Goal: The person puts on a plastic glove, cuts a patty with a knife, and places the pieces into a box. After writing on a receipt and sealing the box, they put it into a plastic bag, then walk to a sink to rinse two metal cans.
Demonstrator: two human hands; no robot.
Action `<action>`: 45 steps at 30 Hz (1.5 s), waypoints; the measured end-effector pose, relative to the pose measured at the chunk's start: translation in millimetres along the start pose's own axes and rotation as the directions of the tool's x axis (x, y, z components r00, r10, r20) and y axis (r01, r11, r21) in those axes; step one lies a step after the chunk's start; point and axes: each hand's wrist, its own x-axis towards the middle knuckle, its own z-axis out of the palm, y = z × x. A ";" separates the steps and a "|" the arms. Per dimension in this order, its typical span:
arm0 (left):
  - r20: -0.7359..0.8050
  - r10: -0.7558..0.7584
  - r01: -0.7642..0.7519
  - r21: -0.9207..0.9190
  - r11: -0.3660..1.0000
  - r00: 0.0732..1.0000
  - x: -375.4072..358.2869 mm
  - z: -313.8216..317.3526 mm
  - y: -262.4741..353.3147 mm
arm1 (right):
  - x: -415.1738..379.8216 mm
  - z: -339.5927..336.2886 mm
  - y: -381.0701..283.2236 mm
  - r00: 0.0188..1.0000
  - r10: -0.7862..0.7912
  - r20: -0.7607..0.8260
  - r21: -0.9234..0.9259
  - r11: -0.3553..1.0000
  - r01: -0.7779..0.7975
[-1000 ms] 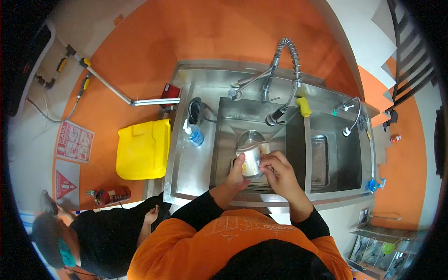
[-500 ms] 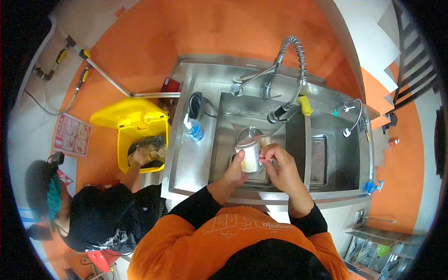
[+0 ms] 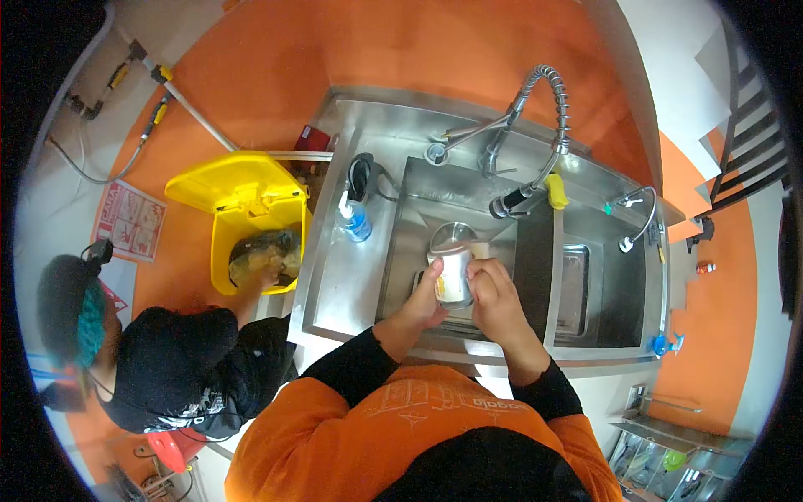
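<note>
Over the left sink basin [image 3: 416, 188] I hold a clear jar [image 3: 454, 280] with a white label around it, roughly upright. My left hand [image 3: 422, 304] is closed around its left side, thumb near the upper edge. My right hand [image 3: 495, 301] has its fingers curled against the right edge of the label; whether they pinch the label itself is hidden. Just behind the jar, a round shiny container [image 3: 456, 233] rests in the basin with a small pale object [image 3: 480, 250] beside it.
A spring-hose faucet [image 3: 548, 109] arches over the basin, with a yellow cloth [image 3: 555, 191] near its divider. A blue soap bottle [image 3: 357, 224] stands on the left drainboard. At left, a person [image 3: 176, 360] reaches into a yellow bin [image 3: 219, 251] holding a dark bag.
My right fingers have gone from a pinch at the label's edge to lying closer along the jar's side. The view has shifted slightly. The other person's hand has moved within the bin.
</note>
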 end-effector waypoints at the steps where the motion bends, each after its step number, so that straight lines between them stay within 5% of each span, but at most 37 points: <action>1: -0.030 -0.011 0.010 -0.031 0.999 1.000 -1.0 3.1 1.4 | -0.1 -0.4 -0.4 1.000 -0.012 0.009 0.028 1.000 0.012; 6: -0.105 -0.018 0.008 -0.093 0.996 0.994 -5.5 18.8 13.2 | -15.7 -9.4 4.0 0.994 -0.010 0.108 0.187 0.982 -0.010; 9: -0.082 -0.022 0.012 -0.123 0.992 0.996 -6.5 26.2 28.2 | -21.1 -10.9 -1.5 1.000 0.014 0.023 0.333 0.943 -0.021; 13: 0.075 0.093 -0.078 -0.190 0.979 0.993 -3.5 -3.8 50.3 | -39.0 -9.5 29.2 0.968 0.236 -0.086 0.461 0.871 -0.172; 16: 0.040 0.181 -0.171 -0.185 0.968 0.983 -13.6 -32.5 64.4 | -64.0 30.0 110.5 0.797 0.601 0.058 0.555 0.644 -0.526; 18: -0.095 0.191 -0.194 -0.018 0.981 0.977 -30.1 -49.2 71.5 | -102.8 76.8 183.1 0.700 0.702 0.129 0.619 0.495 -0.610; 19: -0.156 0.164 -0.183 -0.121 0.976 0.974 -37.1 -72.0 67.9 | -121.7 102.5 221.1 0.652 0.739 0.170 0.648 0.415 -0.639; 20: -0.290 0.251 -0.285 -0.080 0.955 0.924 -52.5 -93.0 53.4 | -139.8 128.8 256.3 0.619 0.765 0.180 0.543 0.447 -0.711; 21: -0.254 0.264 -0.287 -0.062 0.956 0.931 -66.5 -105.3 50.6 | -158.9 158.2 288.6 0.588 0.788 0.183 0.434 0.472 -0.768; 22: -0.230 0.358 -0.313 0.209 0.926 0.905 -83.5 -113.1 47.8 | -177.9 189.6 313.5 0.544 0.818 0.186 0.322 0.473 -0.820; 23: -0.379 0.300 -0.261 0.151 0.953 0.875 -104.9 -149.9 27.0 | -190.9 220.3 335.7 0.692 0.722 0.028 0.198 0.674 -0.711; 24: -0.348 0.353 -0.274 0.258 0.927 0.869 -104.7 -104.9 37.2 | -196.9 243.7 350.6 0.684 0.730 0.017 0.131 0.676 -0.725; 26: -0.416 0.208 -0.109 0.249 0.962 0.885 -101.1 -69.8 37.0 | -201.9 278.5 366.5 0.669 0.743 0.002 -0.010 0.669 -0.743; 27: -0.372 0.018 -0.217 -0.501 0.838 0.928 -115.9 -87.9 27.8 | -204.4 287.1 371.8 0.634 0.773 0.022 -0.041 0.635 -0.772; 29: -0.285 -0.056 -0.201 -0.790 0.580 0.957 -119.0 -88.7 23.2 | -202.8 286.0 381.6 0.572 0.818 0.052 -0.116 0.574 -0.810; 31: -0.369 0.044 -0.101 -0.137 0.985 0.928 -106.3 -63.0 18.8 | -205.7 274.6 380.8 0.664 0.743 0.079 -0.289 0.655 -0.698; 32: -0.363 0.107 -0.017 0.245 0.969 0.925 -101.2 -51.1 19.9 | -209.0 265.0 379.6 0.703 0.705 0.095 -0.378 0.679 -0.630; 35: -0.307 0.041 0.084 0.382 0.920 0.951 -97.5 -43.3 25.3 | -204.2 215.4 376.6 0.844 0.520 -0.130 -0.322 0.783 -0.532; 37: -0.206 -0.009 0.098 0.430 0.898 0.979 -97.3 -57.5 31.8 | -200.4 147.6 346.4 0.717 0.693 -0.073 -0.030 0.717 -0.696; 38: -0.154 -0.037 0.104 0.455 0.885 0.987 -96.5 -61.9 31.8 | -196.7 108.1 321.8 0.649 0.760 -0.028 0.121 0.647 -0.753; 39: -0.103 -0.023 0.064 0.413 0.909 0.994 -90.0 -56.8 29.6 | -198.2 72.4 304.9 0.457 0.865 0.206 0.428 0.340 -0.837; 40: -0.038 -0.064 0.073 0.376 0.924 0.997 -80.7 -41.0 32.1 | -183.5 15.7 254.3 0.475 0.835 0.277 0.707 0.157 -0.689; 42: 0.127 -0.172 0.132 0.271 0.953 0.977 -59.3 -20.2 33.1 | -181.6 -45.2 165.3 0.536 0.844 -0.019 0.177 0.531 -0.829; 44: 0.315 -0.287 0.250 0.153 0.956 0.905 -38.1 -16.8 24.6 | -203.6 -84.5 95.2 0.610 0.745 -0.270 -0.488 0.440 -0.754; 45: 0.395 -0.298 0.308 0.040 0.951 0.869 -28.6 -23.3 7.9 | -231.3 -96.7 78.5 0.618 0.699 -0.359 -0.529 0.392 -0.752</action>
